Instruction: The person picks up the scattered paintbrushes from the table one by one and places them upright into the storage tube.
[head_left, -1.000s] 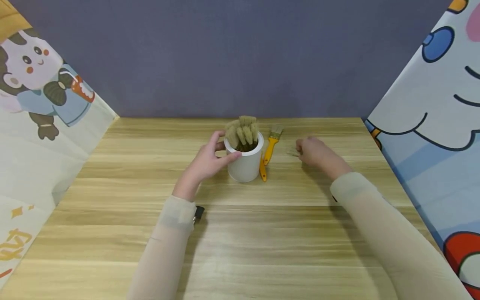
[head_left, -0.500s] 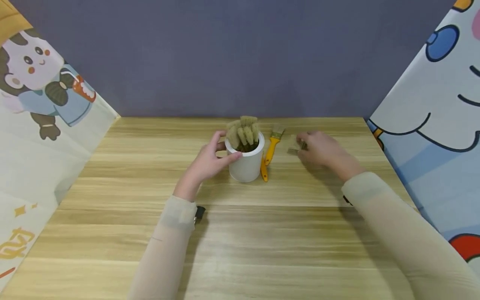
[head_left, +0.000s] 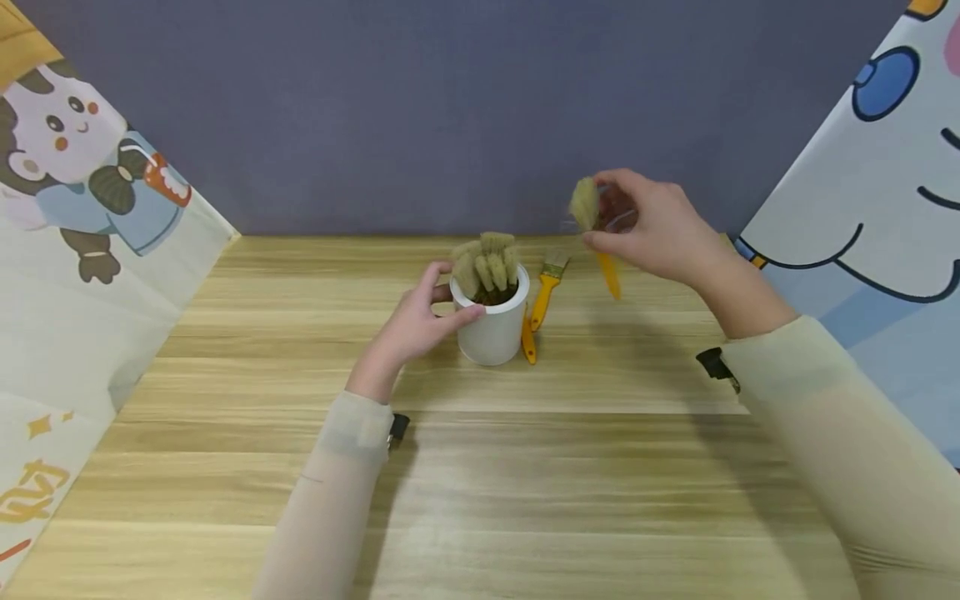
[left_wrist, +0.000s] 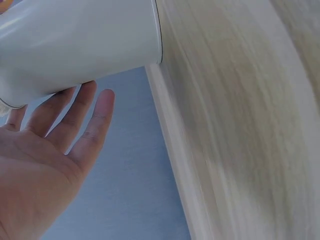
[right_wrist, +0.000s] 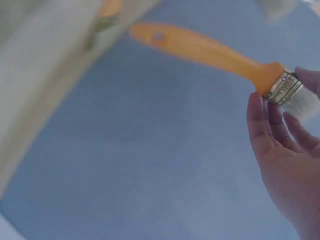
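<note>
In the head view my left hand (head_left: 408, 325) holds a white cup (head_left: 487, 337), thumb at the rim and fingers round its far left side. Bristle ends of several paintbrushes (head_left: 491, 262) stick up out of the cup, their handles hidden inside. My right hand (head_left: 660, 221) is raised above the back right of the table, pinching a paintbrush (right_wrist: 200, 47) by its metal band. Its orange handle points down in the head view, with the tan bristles up. In the left wrist view the fingertips (left_wrist: 103, 102) lie along the cup's side.
A yellow-handled paintbrush (head_left: 546, 292) lies right of the cup, bristles toward the back. Beside it, an orange handle (head_left: 528, 343) lies close against the cup, its other end hidden. A dark wall (head_left: 480, 117) rises behind the wooden table (head_left: 540, 500); printed cloths hang at both sides.
My right hand has picked up a paintbrush from the table right of the cup and lifted it up and back. The left hand stays on the cup.
</note>
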